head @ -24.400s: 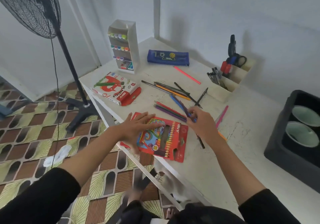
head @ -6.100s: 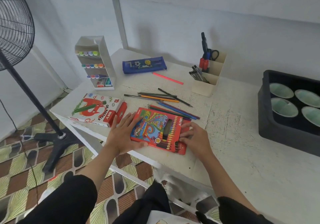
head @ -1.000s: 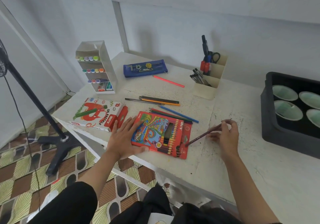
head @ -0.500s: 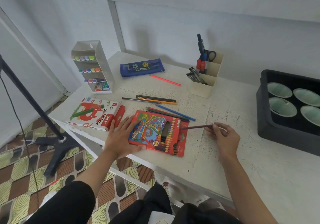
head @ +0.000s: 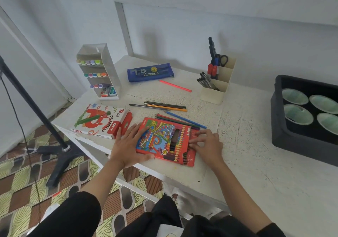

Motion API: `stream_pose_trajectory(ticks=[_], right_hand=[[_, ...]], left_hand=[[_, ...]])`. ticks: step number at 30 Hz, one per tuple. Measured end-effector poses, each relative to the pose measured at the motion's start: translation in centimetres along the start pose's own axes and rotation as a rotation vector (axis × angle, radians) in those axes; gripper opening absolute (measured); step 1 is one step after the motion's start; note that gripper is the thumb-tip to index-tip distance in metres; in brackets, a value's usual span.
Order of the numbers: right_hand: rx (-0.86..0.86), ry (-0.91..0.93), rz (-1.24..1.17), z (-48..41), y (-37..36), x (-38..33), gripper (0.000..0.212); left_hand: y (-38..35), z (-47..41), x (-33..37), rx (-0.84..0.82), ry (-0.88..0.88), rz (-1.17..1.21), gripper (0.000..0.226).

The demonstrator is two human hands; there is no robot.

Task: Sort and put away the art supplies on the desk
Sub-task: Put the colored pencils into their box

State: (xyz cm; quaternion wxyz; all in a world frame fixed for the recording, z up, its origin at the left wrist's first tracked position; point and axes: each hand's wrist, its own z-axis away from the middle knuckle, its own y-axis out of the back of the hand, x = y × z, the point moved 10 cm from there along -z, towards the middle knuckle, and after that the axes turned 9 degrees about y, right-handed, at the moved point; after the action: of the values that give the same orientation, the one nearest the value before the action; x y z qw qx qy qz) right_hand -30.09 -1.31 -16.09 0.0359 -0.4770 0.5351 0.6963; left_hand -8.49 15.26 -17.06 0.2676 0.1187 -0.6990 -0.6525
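Note:
A red box of coloured pencils [head: 161, 138] lies flat near the desk's front edge, its flap end open to the right. My left hand [head: 128, 145] presses flat on the box's left side, thumb along the near edge. My right hand [head: 206, 145] rests at the open end, fingertips on the pencil ends and flap. No pencil shows in that hand. Just behind the box lie a blue pencil [head: 184, 120] and a couple of others. Farther back are several dark and orange pencils [head: 164, 106] and a pink pencil [head: 175, 85].
An oil pastels box [head: 98, 121] lies left of the pencil box. At the back stand a marker rack [head: 98, 72], a blue pencil case [head: 150, 72] and a cream organiser [head: 217, 88] with pens and scissors. A black tray [head: 279, 127] of bowls sits right. A fan stand [head: 33, 106] rises beyond the left edge.
My right hand held a dark pencil out to the right of the box; it has moved left to the box's open end and the pencil is out of sight. Left hand unmoved.

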Motion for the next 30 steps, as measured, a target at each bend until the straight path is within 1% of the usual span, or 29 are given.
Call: stream_pose_trajectory(ticks=[2, 6, 10, 12, 15, 17, 19, 22, 25, 30], right_hand=[[-0.016, -0.011, 0.048, 0.1, -0.4, -0.2, 0.01], [-0.01, -0.021, 0.007, 0.3, -0.4, 0.0, 0.011], [0.03, -0.004, -0.018, 0.3, 0.0, -0.3, 0.028], [0.054, -0.005, -0.07, 0.3, 0.3, -0.1, 0.033], [0.063, -0.006, -0.177, 0.0, 1.0, 0.5, 0.024], [0.105, 0.0, -0.194, -0.6, 2.1, 0.8, 0.018], [0.149, 0.017, -0.172, -1.5, 3.1, 0.7, 0.014], [0.152, 0.062, -0.077, -3.6, 3.4, -0.4, 0.006], [0.112, 0.118, 0.008, -6.0, 2.7, -1.9, 0.01], [-0.006, 0.178, 0.204, -8.8, 0.3, -4.3, 0.017]], left_hand=[[0.0, 0.0, 0.0, 0.004, -0.001, 0.004, 0.109], [-0.1, -0.1, -0.1, 0.004, -0.002, 0.003, 0.108], [-0.2, 0.0, -0.2, -0.004, 0.005, -0.013, 0.108], [-0.3, 0.0, -0.3, -0.005, 0.005, -0.004, 0.107], [-0.3, 0.0, -0.2, -0.004, 0.0, -0.003, 0.106], [-0.4, 0.0, -0.3, -0.016, 0.003, -0.016, 0.107], [-0.5, -0.1, -0.3, -0.018, 0.001, -0.018, 0.107], [-0.6, -0.2, -0.3, -0.017, -0.005, -0.013, 0.107], [-0.6, -0.2, -0.3, -0.021, -0.006, -0.013, 0.108], [-0.6, -0.1, -0.3, -0.025, -0.001, -0.007, 0.106]])
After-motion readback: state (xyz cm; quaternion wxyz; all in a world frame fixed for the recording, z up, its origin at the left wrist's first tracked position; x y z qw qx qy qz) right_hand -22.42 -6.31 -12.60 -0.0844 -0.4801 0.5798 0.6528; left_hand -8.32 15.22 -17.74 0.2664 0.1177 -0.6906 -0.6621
